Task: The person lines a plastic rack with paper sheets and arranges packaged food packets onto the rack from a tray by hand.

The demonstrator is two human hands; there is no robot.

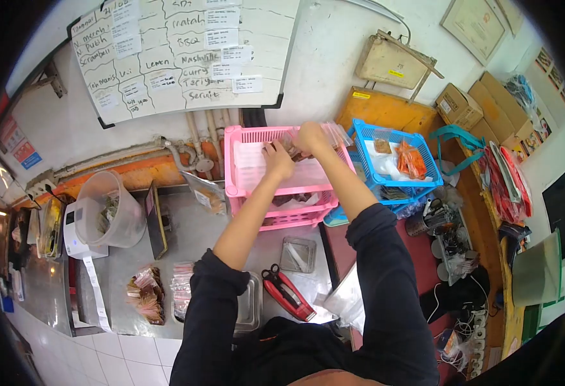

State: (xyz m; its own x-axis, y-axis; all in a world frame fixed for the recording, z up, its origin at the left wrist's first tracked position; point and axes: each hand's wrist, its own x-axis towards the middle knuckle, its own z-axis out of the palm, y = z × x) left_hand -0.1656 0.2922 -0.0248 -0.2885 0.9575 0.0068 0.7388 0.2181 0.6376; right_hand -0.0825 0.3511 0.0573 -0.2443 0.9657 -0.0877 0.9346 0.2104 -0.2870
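Dark sleeves [388,270] closest on my feed, stretched over the pink basket [301,189]. Plastic packets [338,134] lie along its back edge, row running sideways, right hand [313,137] nearer. Left hand's [280,164] fingers look bent; honestly can't tell either grip.

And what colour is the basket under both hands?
The basket is pink, clearest in the head view.

a whiteboard [266,45] hangs on the white wall [324,67].
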